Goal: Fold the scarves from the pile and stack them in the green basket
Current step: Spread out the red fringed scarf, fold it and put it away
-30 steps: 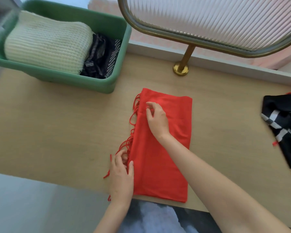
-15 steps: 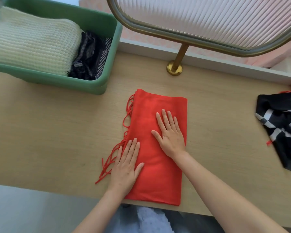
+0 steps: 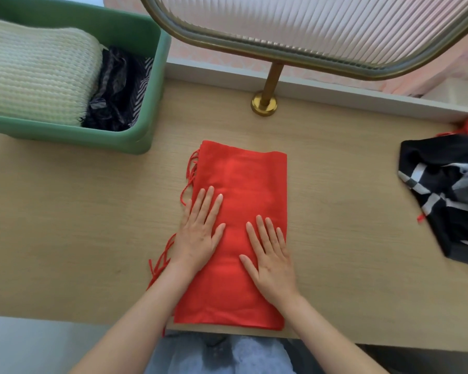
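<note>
Flat on the pale wooden tabletop (image 3: 65, 217) lies the folded red fabric scarf (image 3: 243, 179), a long rectangle running away from us, its near end at the table's front edge; its red tassel fringe (image 3: 160, 263) spills out along the left side. Our left hand (image 3: 197, 236) rests palm down on the scarf's left edge, fingers straight and slightly spread, gripping nothing; our right hand (image 3: 270, 263) lies palm down on the right half, fingers likewise straight and apart; both press on the cloth rather than hold it.

To the far left stands the green rectangular plastic basket (image 3: 92, 137); inside it a folded cream knitted scarf (image 3: 35, 76) fills the left part, and a dark striped scarf (image 3: 119, 90) sits crumpled just beside it against the right wall. At the right edge of the table, well apart from the red scarf, lies a heaped black, white and grey checked scarf (image 3: 449, 190). Beyond the scarf rises a brass-framed ribbed glass panel (image 3: 322, 28) on a round brass foot (image 3: 264, 105).
</note>
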`<control>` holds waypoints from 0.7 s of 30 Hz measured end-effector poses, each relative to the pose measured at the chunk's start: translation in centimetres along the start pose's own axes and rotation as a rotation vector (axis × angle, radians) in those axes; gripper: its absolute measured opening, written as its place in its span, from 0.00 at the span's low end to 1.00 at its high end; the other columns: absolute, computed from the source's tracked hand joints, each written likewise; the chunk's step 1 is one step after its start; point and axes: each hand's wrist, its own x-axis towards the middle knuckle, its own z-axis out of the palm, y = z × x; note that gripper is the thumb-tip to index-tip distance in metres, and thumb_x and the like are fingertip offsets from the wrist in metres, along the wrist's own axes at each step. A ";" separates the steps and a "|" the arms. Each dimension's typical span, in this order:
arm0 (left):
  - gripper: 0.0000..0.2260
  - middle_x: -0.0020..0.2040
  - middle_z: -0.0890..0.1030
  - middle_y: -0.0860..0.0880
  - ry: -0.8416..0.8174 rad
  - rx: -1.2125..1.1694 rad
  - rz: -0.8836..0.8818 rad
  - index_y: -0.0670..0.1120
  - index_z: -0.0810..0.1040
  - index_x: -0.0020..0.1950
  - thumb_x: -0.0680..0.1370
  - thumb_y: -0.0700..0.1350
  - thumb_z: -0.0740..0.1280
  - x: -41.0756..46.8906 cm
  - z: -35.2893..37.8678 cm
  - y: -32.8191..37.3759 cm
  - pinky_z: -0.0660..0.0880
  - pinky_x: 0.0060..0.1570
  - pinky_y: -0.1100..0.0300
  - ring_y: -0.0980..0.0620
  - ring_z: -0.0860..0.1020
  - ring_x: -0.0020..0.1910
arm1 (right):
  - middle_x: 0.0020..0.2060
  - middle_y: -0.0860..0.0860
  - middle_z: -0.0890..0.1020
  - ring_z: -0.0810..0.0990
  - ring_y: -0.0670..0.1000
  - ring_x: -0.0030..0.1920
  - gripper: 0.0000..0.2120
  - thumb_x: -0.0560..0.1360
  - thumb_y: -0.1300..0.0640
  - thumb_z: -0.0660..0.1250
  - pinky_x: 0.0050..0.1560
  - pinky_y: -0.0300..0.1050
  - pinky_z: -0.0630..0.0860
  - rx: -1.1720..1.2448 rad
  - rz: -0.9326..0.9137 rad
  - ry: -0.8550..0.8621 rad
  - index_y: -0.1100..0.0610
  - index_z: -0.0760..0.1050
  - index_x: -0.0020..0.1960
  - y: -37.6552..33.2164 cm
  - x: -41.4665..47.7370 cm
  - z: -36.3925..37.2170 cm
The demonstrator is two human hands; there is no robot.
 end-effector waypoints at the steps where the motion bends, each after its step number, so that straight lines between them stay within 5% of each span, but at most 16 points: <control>1: 0.27 0.79 0.55 0.46 0.011 0.006 0.002 0.46 0.58 0.78 0.80 0.54 0.53 0.0 0.1 0.0 0.52 0.75 0.47 0.48 0.51 0.78 | 0.78 0.52 0.51 0.48 0.53 0.78 0.31 0.80 0.40 0.51 0.75 0.52 0.49 0.005 0.003 -0.009 0.53 0.51 0.78 -0.1 0.0 0.0; 8: 0.25 0.77 0.60 0.44 0.131 0.046 0.013 0.44 0.62 0.76 0.80 0.51 0.54 2.9 -1.9 1.4 0.52 0.74 0.46 0.47 0.55 0.77 | 0.78 0.52 0.51 0.45 0.52 0.78 0.32 0.80 0.40 0.47 0.76 0.49 0.42 0.182 0.099 0.179 0.56 0.52 0.78 0.8 6.0 -4.0; 13: 0.27 0.77 0.59 0.43 0.054 0.013 0.000 0.43 0.61 0.76 0.80 0.54 0.52 6.1 -1.0 0.6 0.46 0.74 0.53 0.46 0.57 0.77 | 0.78 0.51 0.44 0.39 0.50 0.77 0.34 0.80 0.38 0.44 0.75 0.46 0.35 0.071 0.159 0.058 0.56 0.42 0.78 3.8 13.5 -4.3; 21: 0.27 0.79 0.54 0.47 0.024 -0.033 -0.005 0.48 0.57 0.78 0.80 0.56 0.51 5.9 0.1 -0.4 0.48 0.75 0.52 0.50 0.52 0.78 | 0.78 0.51 0.44 0.38 0.50 0.77 0.35 0.77 0.36 0.37 0.76 0.48 0.36 -0.010 0.169 0.083 0.53 0.41 0.78 5.2 14.1 -2.5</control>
